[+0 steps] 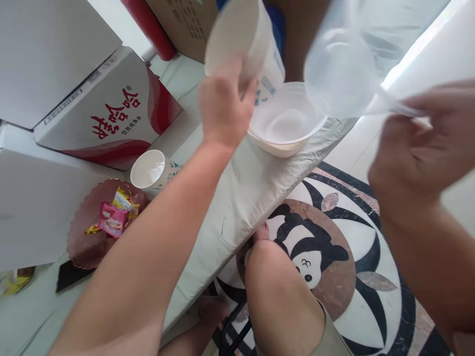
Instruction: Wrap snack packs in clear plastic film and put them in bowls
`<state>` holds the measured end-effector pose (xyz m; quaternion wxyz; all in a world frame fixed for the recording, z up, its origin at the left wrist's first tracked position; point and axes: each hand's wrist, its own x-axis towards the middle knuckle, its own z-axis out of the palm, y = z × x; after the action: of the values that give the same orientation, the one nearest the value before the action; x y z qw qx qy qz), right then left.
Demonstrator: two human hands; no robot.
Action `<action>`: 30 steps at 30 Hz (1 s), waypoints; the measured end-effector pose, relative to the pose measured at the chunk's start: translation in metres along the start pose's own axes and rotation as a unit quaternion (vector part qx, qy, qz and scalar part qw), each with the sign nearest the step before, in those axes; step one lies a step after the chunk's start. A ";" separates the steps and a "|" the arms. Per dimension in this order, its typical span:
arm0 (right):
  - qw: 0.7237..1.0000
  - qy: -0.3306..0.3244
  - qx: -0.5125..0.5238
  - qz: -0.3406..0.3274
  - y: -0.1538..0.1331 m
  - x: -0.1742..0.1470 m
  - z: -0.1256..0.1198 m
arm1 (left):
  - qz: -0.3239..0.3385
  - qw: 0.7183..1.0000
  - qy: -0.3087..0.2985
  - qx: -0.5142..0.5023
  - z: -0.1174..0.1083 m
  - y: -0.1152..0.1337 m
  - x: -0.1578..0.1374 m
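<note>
Holding white tub (243, 39), translucent container (339, 71)

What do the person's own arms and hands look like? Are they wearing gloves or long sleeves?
No gloves! The left grip and right grip are plain bare hands, a bit blurry, so I can't tell about rings. The left forearm and right forearm narrow toward the wrists, with no long sleeves, watch or bracelet showing.

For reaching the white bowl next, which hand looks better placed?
Probably the left hand: it appears nearer the white bowl, though it grips a paper tub. The right hand is farther off, pinching a blurred clear plastic item.
</note>
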<state>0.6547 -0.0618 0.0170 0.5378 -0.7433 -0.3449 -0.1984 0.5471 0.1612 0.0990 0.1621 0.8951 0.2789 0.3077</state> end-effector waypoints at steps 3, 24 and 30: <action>0.996 -0.048 -0.012 -0.077 -0.009 0.020 0.035 | -0.033 0.995 0.068 0.062 -0.036 0.007 0.004; 0.975 -0.220 -0.020 -0.017 -0.030 -0.084 -0.030 | 0.000 0.983 -0.112 -0.146 -0.061 -0.024 -0.081; 0.948 -0.311 0.064 -0.032 -0.066 -0.120 -0.007 | -0.273 0.944 0.057 -0.177 -0.157 -0.114 -0.249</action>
<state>0.5247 -0.0918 -0.0169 0.4436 -0.7206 -0.5308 0.0476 0.2381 0.1214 0.0503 0.3797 0.7228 0.4622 0.3462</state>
